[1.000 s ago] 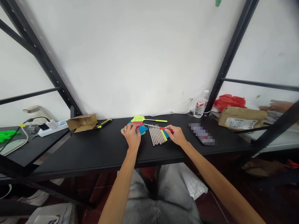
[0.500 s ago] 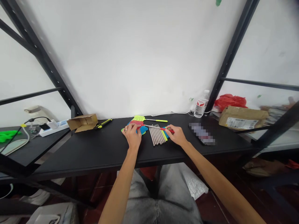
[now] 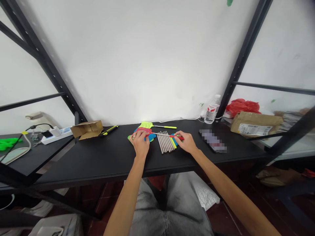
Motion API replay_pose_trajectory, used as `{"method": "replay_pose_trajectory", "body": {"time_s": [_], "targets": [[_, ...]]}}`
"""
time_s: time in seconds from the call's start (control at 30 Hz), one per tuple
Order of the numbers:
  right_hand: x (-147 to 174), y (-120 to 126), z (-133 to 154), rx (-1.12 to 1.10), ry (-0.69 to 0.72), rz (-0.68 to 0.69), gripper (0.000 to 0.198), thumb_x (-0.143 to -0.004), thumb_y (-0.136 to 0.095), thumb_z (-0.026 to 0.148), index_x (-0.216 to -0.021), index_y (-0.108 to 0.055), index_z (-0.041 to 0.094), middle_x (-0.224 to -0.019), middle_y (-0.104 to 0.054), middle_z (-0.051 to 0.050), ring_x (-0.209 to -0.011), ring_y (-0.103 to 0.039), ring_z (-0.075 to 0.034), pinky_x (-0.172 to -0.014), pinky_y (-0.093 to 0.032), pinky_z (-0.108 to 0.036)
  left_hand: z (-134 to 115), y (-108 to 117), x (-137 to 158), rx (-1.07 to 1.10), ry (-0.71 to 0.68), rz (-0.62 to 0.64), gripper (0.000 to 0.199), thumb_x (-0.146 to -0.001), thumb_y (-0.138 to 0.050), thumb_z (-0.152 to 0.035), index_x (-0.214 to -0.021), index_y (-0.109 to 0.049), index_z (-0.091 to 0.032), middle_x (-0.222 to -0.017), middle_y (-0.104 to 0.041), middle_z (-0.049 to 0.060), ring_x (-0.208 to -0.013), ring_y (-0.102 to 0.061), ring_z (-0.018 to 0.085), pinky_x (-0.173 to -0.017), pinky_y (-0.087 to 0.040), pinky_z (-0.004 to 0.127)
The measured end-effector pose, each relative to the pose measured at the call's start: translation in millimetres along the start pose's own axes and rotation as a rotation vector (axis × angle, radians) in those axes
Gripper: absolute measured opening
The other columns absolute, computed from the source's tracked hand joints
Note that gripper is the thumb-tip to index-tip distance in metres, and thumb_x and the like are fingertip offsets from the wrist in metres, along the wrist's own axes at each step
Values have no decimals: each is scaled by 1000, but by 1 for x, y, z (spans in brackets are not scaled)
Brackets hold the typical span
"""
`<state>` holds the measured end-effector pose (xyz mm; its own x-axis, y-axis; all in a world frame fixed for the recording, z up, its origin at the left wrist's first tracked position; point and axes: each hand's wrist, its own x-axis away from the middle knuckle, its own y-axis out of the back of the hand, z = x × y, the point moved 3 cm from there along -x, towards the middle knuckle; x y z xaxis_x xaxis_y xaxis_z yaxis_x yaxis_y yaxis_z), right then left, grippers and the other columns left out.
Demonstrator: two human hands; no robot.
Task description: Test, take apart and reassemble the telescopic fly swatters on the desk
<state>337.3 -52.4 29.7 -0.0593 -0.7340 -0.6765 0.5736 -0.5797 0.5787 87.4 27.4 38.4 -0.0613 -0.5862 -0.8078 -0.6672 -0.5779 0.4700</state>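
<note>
A red fly swatter [image 3: 161, 134] with a metal shaft stretches between my hands. My left hand [image 3: 140, 140] is closed around its head end, and the fingers hide part of it. At the other end, my right hand [image 3: 187, 141] grips the red handle. Beneath the shaft lie several silver metal rods [image 3: 165, 144], side by side. Blue and yellow-green handles [image 3: 174, 141] show beside the rods. Blue and green swatter heads [image 3: 150, 137] lie under and around my left hand. Farther back rests a yellow-green fly swatter [image 3: 157, 126] with its handle pointing right.
An open cardboard box [image 3: 88, 129] and a black-and-yellow item [image 3: 110, 130] are on the left of the black table [image 3: 103, 164]. To the right are a phone [image 3: 212, 141], a water bottle [image 3: 212, 109] and a taped carton [image 3: 256, 124]. Metal frame posts flank both sides.
Both hands keep nearly the same places on the red fly swatter. Its left end and my left hand have dipped very slightly.
</note>
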Motion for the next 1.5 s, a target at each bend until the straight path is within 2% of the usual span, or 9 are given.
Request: {"method": "replay_pose_trajectory", "body": {"time_s": [0.23, 0.4, 0.67, 1.1, 1.3, 1.5], "targets": [[0, 0, -2, -19, 8, -17, 20, -90, -57, 37, -95, -68, 21, -73, -67, -2, -65, -61, -18, -66, -45, -27, 0, -2, 1, -6, -23, 20, 23, -89, -53, -14, -88, -73, -26, -101, -72, 5, -100, -57, 25, -96, -28, 43], [0, 0, -3, -36, 18, -16, 19, -91, -57, 36, -96, -68, 22, -79, -70, -4, -72, -65, -19, -68, -46, -28, 0, -1, 0, -8, -21, 30, 22, -86, -55, -12, -87, -72, -26, -101, -73, 5, -97, -58, 25, -96, -28, 43], [0, 2, -2, -36, 34, 8, 19, -89, -55, 32, -97, -68, 22, -69, -65, -1, -65, -61, -18, -65, -45, -28, -3, -1, 1, -18, -39, 57, 21, -83, -56, -10, -80, -69, -26, -97, -73, 4, -98, -57, 26, -95, -27, 44], [1, 1, -6, -28, 38, 0, 17, -87, -55, 30, -93, -69, 21, -66, -64, -1, -62, -60, -18, -65, -44, -27, -2, -2, 1, 17, -89, 93, 22, -83, -58, -9, -79, -71, -26, -94, -74, 1, -98, -60, 24, -95, -28, 42], [1, 0, -6, -48, 55, -28, 15, -87, -59, 30, -93, -70, 22, -77, -71, -3, -70, -66, -19, -68, -48, -28, -2, 0, 1, 46, -96, 61, 22, -83, -58, -8, -81, -71, -26, -97, -75, 0, -98, -61, 23, -94, -29, 41], [0, -3, -9, -107, 75, -7, 17, -92, -59, 34, -98, -71, 23, -96, -74, -5, -84, -69, -21, -79, -53, -31, 0, -1, 1, 41, -81, 62, 20, -84, -59, -10, -81, -70, -26, -100, -75, 1, -98, -62, 25, -93, -30, 42]]}}
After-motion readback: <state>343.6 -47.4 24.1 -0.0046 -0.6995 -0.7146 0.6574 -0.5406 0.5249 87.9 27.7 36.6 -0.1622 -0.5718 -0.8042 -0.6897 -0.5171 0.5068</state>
